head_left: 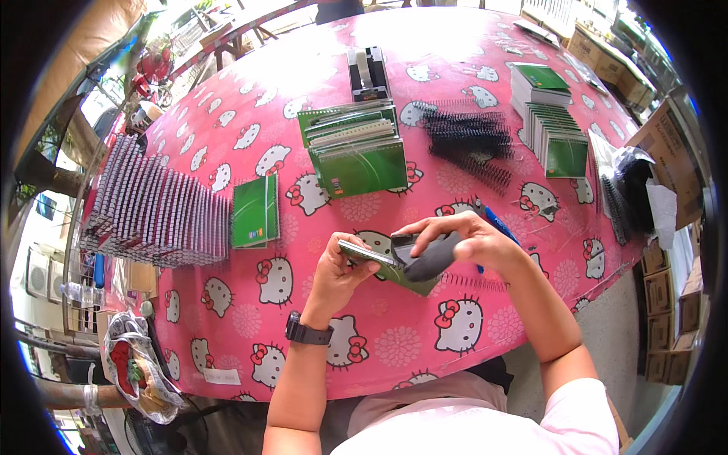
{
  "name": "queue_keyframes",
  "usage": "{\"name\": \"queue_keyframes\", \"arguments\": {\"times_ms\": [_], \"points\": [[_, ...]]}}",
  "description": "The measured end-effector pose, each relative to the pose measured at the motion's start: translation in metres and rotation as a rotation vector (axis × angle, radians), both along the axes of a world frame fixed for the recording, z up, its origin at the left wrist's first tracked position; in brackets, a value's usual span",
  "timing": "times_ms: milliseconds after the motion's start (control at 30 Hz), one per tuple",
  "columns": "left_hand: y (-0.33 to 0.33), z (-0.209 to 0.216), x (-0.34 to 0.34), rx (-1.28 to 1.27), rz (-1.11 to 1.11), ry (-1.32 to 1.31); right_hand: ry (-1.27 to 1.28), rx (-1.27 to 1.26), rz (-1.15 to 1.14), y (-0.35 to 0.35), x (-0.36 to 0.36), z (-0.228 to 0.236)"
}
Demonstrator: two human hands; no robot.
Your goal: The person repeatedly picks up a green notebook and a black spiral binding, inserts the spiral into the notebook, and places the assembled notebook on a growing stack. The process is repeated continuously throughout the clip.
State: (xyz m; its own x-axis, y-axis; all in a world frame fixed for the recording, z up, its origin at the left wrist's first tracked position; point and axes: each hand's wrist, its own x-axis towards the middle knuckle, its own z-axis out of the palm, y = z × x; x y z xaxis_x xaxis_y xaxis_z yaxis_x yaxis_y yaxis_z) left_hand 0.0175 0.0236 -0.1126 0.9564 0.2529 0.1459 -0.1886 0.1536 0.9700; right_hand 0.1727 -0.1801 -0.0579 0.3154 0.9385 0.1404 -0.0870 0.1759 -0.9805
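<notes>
From my end I count two hands at work. The left hand (345,267) has its grip pinched firmly on one green notebook (418,287), held just above the worktop (394,368). The right hand (474,239) has its grip curled around one dark grey object (434,259) against that notebook; fingers hide part of it, so I can't fairly say what it is. Beyond I count one tape dispenser (370,76), one heap of black coils (466,136) and one blue pen-like tool (498,225).
</notes>
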Motion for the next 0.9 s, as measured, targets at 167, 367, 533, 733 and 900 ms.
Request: {"name": "queue_keyframes", "arguments": {"times_ms": [167,367,533,733,900], "points": [[-0.016,0.006,0.009,0.012,-0.009,-0.025,-0.057,-0.059,-0.038,-0.012,0.006,0.004],[-0.004,0.006,-0.003,0.215,0.071,0.02,-0.409,-0.209,-0.171,-0.002,0.012,-0.015],[-0.003,-0.002,0.004,0.173,0.082,-0.029,-0.341,-0.144,-0.108,-0.004,0.004,-0.012],[0.003,-0.007,0.001,-0.015,0.19,-0.099,-0.137,-0.072,-0.111,0.002,0.002,-0.012],[0.013,-0.011,-0.004,-0.049,0.168,-0.05,-0.119,-0.089,-0.087,0.002,0.005,-0.009]]}}
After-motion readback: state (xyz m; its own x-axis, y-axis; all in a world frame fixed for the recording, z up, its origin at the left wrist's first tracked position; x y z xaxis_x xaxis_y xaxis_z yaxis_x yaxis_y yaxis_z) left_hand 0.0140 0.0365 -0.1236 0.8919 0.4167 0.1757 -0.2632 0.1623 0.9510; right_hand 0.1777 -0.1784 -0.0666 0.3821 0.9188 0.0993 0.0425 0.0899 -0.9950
